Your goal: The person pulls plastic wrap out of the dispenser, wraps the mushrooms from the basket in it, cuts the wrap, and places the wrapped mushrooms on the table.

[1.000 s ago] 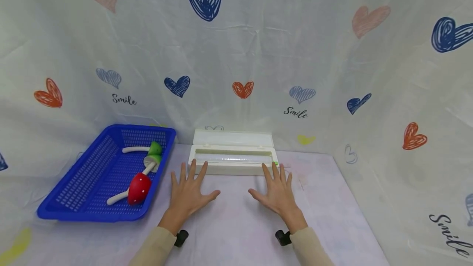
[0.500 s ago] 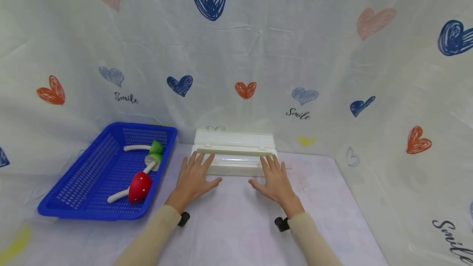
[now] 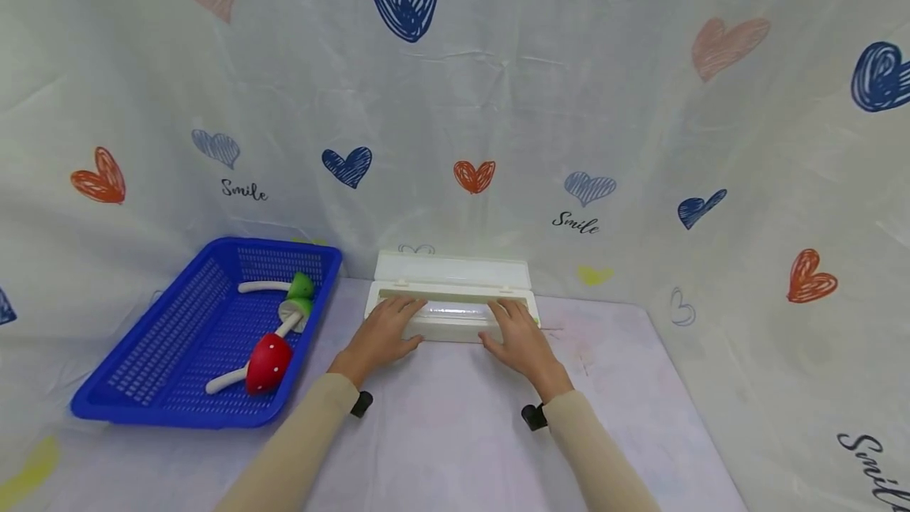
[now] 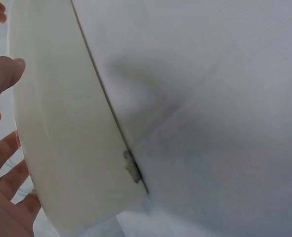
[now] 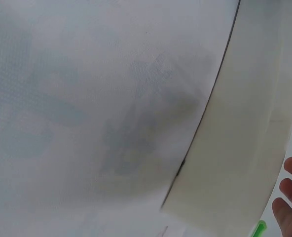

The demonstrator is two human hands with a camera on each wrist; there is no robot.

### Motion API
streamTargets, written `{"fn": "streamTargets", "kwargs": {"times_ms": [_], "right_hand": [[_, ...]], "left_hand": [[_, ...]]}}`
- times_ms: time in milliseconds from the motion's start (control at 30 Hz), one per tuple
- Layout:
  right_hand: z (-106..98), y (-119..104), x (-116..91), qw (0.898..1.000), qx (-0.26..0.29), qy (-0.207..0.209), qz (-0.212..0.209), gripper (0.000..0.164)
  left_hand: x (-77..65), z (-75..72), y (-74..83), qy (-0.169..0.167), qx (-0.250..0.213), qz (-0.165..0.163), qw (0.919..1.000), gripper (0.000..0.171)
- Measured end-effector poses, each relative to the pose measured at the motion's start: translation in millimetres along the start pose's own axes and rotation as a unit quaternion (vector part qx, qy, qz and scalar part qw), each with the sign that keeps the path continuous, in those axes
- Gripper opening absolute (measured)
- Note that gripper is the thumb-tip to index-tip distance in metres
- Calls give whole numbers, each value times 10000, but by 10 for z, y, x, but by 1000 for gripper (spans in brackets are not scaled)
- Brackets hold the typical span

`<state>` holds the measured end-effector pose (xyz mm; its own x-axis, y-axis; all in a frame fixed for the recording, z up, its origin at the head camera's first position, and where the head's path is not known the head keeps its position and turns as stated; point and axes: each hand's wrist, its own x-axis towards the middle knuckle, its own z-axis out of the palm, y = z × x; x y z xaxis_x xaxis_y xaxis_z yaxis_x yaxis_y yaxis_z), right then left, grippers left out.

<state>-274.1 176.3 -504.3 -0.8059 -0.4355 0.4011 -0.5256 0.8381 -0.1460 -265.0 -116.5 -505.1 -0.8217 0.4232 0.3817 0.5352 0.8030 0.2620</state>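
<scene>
A long white box (image 3: 455, 331), apparently a cling film dispenser, lies against the back of the table. Its lid (image 3: 455, 269) is folded back, and a shiny clear film roll (image 3: 456, 310) shows inside. My left hand (image 3: 380, 338) reaches over the box's left end, fingertips bent over the front rim, thumb by the front wall. At the right end, my right hand (image 3: 522, 340) mirrors it. In the left wrist view, fingers (image 4: 10, 180) show beyond the box's edge. The right wrist view has loosely bent fingers (image 5: 291, 192) near a small green piece (image 5: 260, 228).
To the left stands a blue plastic basket (image 3: 171, 409) with a red spotted mushroom toy (image 3: 268, 362) and green-capped ones (image 3: 300, 286) in it. A white curtain printed with hearts (image 3: 474, 177) rises behind the table and along the right side.
Both hands have moved forward to the box, and their spread, straight fingers have come closer together and bent down over its front rim. The box and basket stay put.
</scene>
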Motion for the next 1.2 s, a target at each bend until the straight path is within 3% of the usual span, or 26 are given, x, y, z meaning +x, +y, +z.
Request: {"fn": "streamTargets", "kwargs": {"times_ms": [267,533,967,1067,1200], "right_hand": [[79,-27,80,9995,42,207,-239,37],[123,-55,114,9997,26,237,-107,17],[87,-112,208,9968,57,-363,711,12],[80,-124,204,9968,118,-244,757,11],[81,-126,185,9972,322,14,679,10]], "left_hand": [[59,6,5,-46,-21,-364,9993,35],[58,64,-53,733,327,-221,9965,10],[137,50,19,834,106,-769,9935,9],[134,38,35,631,-146,-1027,9926,10],[128,32,31,274,-522,-1367,9889,25]]}}
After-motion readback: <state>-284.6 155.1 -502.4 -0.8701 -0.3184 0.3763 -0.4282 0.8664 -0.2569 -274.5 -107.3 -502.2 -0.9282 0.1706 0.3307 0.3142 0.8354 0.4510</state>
